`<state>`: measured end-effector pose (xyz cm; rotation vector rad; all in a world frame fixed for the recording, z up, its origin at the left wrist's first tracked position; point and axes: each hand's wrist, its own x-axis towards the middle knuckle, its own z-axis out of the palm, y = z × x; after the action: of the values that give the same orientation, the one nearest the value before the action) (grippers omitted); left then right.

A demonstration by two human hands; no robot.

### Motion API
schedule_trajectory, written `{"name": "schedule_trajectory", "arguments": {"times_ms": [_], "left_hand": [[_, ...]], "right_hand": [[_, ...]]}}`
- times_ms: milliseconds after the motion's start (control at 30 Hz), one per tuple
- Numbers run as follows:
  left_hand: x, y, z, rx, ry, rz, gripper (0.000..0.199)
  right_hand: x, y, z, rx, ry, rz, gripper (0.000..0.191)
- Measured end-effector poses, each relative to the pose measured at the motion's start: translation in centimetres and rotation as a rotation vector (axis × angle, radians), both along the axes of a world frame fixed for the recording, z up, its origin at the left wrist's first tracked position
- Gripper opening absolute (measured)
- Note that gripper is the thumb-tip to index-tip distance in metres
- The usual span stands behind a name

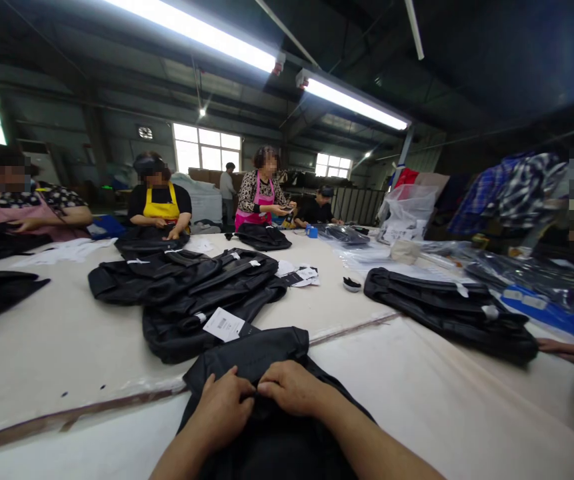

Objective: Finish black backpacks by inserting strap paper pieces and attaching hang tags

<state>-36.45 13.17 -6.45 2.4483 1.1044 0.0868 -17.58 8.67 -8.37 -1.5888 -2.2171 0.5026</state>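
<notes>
At the near edge of the table, a black bag [277,343] of smooth, leather-like material lies in front of me, its lower part running out of view. My left hand [224,405] is closed on the bag's material near the middle, thumb and fingers bent together. Right beside it, my right hand [289,388] pinches the same bag, with its fingertips almost touching the left ones. What exactly is between the fingertips is too dark and small to make out. A white tag [223,324] with a barcode lies just beyond the bag's upper left edge.
Several black bags [211,280] lie piled ahead, with cards [304,276] beside them. More black bags [447,307] lie at right, near a small dish [351,285] and plastic sleeves [497,267]. Co-workers [261,193] stand or sit around the table [91,340]; a seam crosses it.
</notes>
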Motion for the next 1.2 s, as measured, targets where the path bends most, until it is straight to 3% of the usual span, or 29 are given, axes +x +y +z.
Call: {"name": "schedule_trajectory", "arguments": {"times_ms": [267,467,700,967,1200], "left_hand": [[0.7,-0.3,0.4,-0.012,-0.046,0.102,0.029],[0.2,0.5,0.0,-0.006,-0.027,0.034,0.025],[-1.1,0.5,0.5,0.107,0.102,-0.043,0.037],[-0.6,-0.1,0.2,0.198,0.144,-0.016,0.030],[-1.3,1.1,0.4,0.190,0.062,-0.084,0.035]], "right_hand": [[0.0,0.0,0.6,-0.088,0.082,-0.067,0.025],[0.3,0.1,0.6,-0.137,0.109,-0.068,0.020],[0.2,-0.3,0.0,-0.066,0.088,-0.115,0.015],[-0.1,-0.7,0.5,-0.017,0.084,-0.114,0.009],[0.1,-0.8,0.6,0.045,0.146,-0.114,0.009]]}}
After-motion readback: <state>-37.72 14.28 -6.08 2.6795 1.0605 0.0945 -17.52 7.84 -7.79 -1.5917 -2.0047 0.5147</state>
